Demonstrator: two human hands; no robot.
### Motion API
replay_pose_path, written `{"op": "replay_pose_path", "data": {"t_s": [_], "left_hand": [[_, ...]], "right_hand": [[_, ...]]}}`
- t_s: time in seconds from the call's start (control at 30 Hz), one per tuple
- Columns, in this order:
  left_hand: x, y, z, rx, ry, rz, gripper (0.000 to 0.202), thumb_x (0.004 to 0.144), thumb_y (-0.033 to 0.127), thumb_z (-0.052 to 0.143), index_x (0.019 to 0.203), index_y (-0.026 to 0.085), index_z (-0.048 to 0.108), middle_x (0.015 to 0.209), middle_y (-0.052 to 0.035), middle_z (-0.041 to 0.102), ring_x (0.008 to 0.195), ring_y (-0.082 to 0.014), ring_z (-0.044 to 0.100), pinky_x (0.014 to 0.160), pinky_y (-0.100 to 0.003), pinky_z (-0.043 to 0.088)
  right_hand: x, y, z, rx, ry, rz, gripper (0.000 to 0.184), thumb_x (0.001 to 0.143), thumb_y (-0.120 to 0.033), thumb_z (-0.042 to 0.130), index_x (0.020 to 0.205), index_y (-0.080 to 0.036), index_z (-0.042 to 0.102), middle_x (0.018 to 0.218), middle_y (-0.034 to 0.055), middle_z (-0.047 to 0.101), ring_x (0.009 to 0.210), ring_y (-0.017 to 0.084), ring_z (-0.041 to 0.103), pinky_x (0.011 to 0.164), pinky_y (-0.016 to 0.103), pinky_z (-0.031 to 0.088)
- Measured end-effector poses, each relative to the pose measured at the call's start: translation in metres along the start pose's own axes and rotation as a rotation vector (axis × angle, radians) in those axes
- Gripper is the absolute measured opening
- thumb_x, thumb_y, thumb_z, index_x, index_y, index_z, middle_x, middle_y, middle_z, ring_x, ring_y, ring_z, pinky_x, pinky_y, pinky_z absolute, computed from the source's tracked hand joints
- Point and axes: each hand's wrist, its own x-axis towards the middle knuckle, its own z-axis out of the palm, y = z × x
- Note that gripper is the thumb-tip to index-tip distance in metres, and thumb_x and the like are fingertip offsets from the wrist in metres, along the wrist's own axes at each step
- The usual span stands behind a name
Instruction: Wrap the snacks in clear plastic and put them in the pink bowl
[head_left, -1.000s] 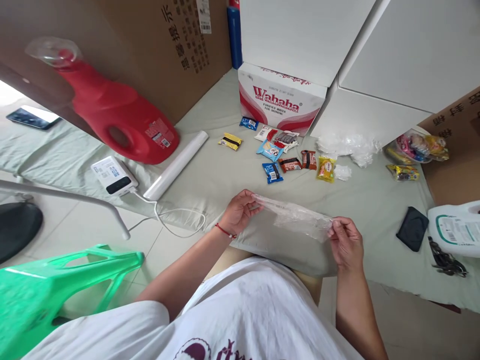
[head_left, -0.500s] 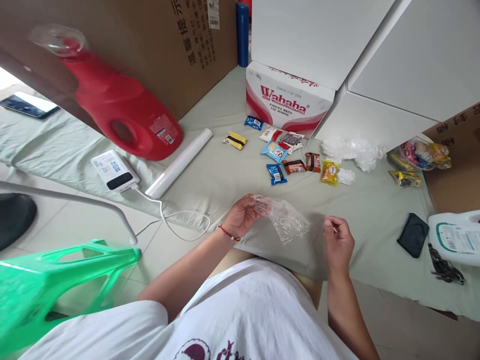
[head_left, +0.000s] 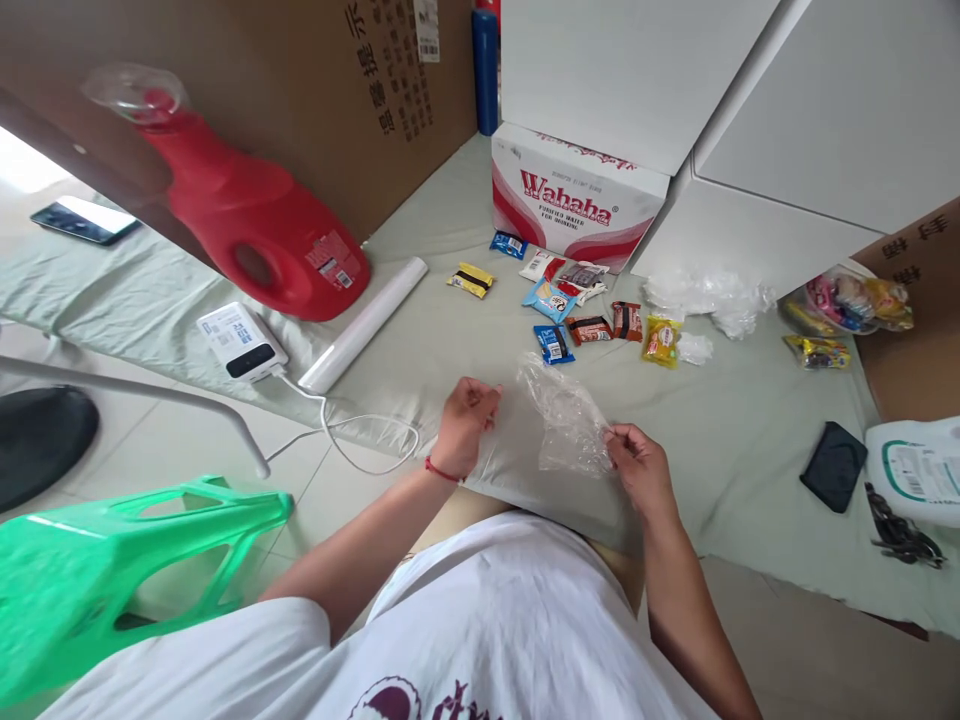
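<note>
A crumpled clear plastic bag [head_left: 564, 418] lies in front of me on the pale green sheet [head_left: 450, 350]. My right hand [head_left: 639, 468] pinches the bag's lower right edge. My left hand [head_left: 465, 422], with a red string at the wrist, has curled fingers just left of the bag; I cannot make out whether it grips any film. Beyond the bag lie several small snack packets [head_left: 586, 300], among them a blue one [head_left: 553, 343] and a yellow one [head_left: 656, 340].
A Wahaha carton [head_left: 577, 205] and white cabinets [head_left: 750, 130] stand behind the snacks. At left are a red detergent bottle [head_left: 255, 235], a white roll [head_left: 364, 325], a power bank [head_left: 241, 342] with its cable, and a green stool [head_left: 112, 560]. A black pouch [head_left: 834, 466] and a white jug [head_left: 915, 470] lie at right.
My right hand let go of the stretched bag, then came left and pinched it again. The bag went from pulled flat to crumpled. My left hand drew slightly away from it.
</note>
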Motion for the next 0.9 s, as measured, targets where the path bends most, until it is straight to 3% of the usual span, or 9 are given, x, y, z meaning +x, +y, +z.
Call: {"op": "replay_pose_path", "data": {"t_s": [0.13,0.23,0.3,0.47,0.57,0.63,0.77,0.8,0.9], "left_hand": [[-0.029,-0.019,0.024,0.195,-0.246,-0.21,0.046,0.08,0.063,0.073,0.07,0.02,0.059,0.059,0.0024,0.053,0.051,-0.0112,0.047,0.046,-0.025,0.026],[-0.032,-0.03,0.05,0.212,-0.238,-0.233,0.039,0.074,0.047,0.081,0.063,0.019,0.057,0.054,0.0053,0.046,0.05,-0.0088,0.04,0.048,-0.025,0.026],[-0.027,-0.029,0.058,0.102,-0.259,-0.274,0.033,0.071,0.036,0.083,0.062,0.018,0.057,0.058,0.0045,0.05,0.055,-0.0087,0.045,0.051,-0.022,0.033],[-0.01,-0.01,0.039,-0.202,-0.488,-0.499,0.02,0.069,0.022,0.082,0.074,0.014,0.064,0.079,-0.0063,0.072,0.08,-0.0181,0.07,0.075,-0.031,0.057],[-0.004,-0.001,0.026,-0.291,-0.481,-0.575,0.011,0.075,0.016,0.076,0.077,0.013,0.066,0.079,-0.009,0.075,0.087,-0.0233,0.076,0.08,-0.033,0.059],[-0.003,0.002,0.024,-0.36,-0.433,-0.613,0.004,0.078,0.012,0.07,0.077,0.013,0.066,0.079,-0.0089,0.075,0.09,-0.0249,0.077,0.081,-0.033,0.06],[-0.005,0.005,0.031,-0.46,-0.355,-0.641,0.012,0.08,0.006,0.062,0.071,0.013,0.062,0.079,-0.0092,0.075,0.088,-0.0234,0.077,0.083,-0.033,0.062],[-0.005,0.006,0.032,-0.471,-0.348,-0.643,0.013,0.08,0.006,0.061,0.07,0.014,0.061,0.078,-0.009,0.074,0.086,-0.0223,0.077,0.082,-0.032,0.062],[-0.003,0.009,0.027,-0.466,-0.4,-0.664,0.014,0.081,0.006,0.062,0.07,0.014,0.059,0.071,-0.0053,0.069,0.073,-0.0168,0.074,0.07,-0.025,0.061]], "right_hand": [[-0.014,-0.005,0.014,0.09,-0.044,0.021,0.037,0.084,-0.059,0.071,0.087,-0.022,0.073,0.07,-0.0011,0.062,0.06,0.013,0.049,0.057,0.026,0.044],[-0.021,-0.008,0.019,0.129,-0.121,0.022,0.038,0.085,-0.059,0.071,0.085,-0.022,0.073,0.068,-0.0012,0.061,0.06,0.013,0.049,0.057,0.026,0.043],[-0.021,-0.009,0.012,0.151,-0.124,0.035,0.04,0.084,-0.06,0.072,0.083,-0.021,0.072,0.064,-0.0023,0.056,0.057,0.012,0.046,0.054,0.025,0.04],[-0.005,-0.012,-0.036,0.198,-0.029,0.111,0.043,0.074,-0.062,0.08,0.082,-0.021,0.072,0.057,-0.0046,0.047,0.053,0.011,0.039,0.048,0.024,0.033],[0.005,-0.015,-0.065,0.175,-0.013,0.099,0.043,0.073,-0.063,0.081,0.08,-0.022,0.07,0.062,-0.0028,0.051,0.055,0.011,0.041,0.048,0.023,0.034],[0.006,-0.019,-0.07,0.129,-0.028,0.033,0.041,0.075,-0.061,0.08,0.089,-0.023,0.071,0.077,0.001,0.061,0.068,0.014,0.053,0.056,0.024,0.044],[-0.004,-0.019,-0.043,0.053,-0.324,-0.084,0.076,0.069,-0.047,0.089,0.137,-0.029,0.06,0.129,0.0077,0.065,0.116,0.022,0.06,0.094,0.033,0.053],[-0.007,-0.017,-0.034,0.042,-0.406,-0.064,0.08,0.07,-0.047,0.088,0.141,-0.028,0.057,0.127,0.0079,0.066,0.114,0.022,0.061,0.095,0.034,0.052],[-0.005,-0.013,-0.02,0.011,-0.474,0.023,0.054,0.08,-0.053,0.077,0.122,-0.021,0.067,0.094,0.0038,0.069,0.085,0.017,0.063,0.081,0.032,0.052]]}}
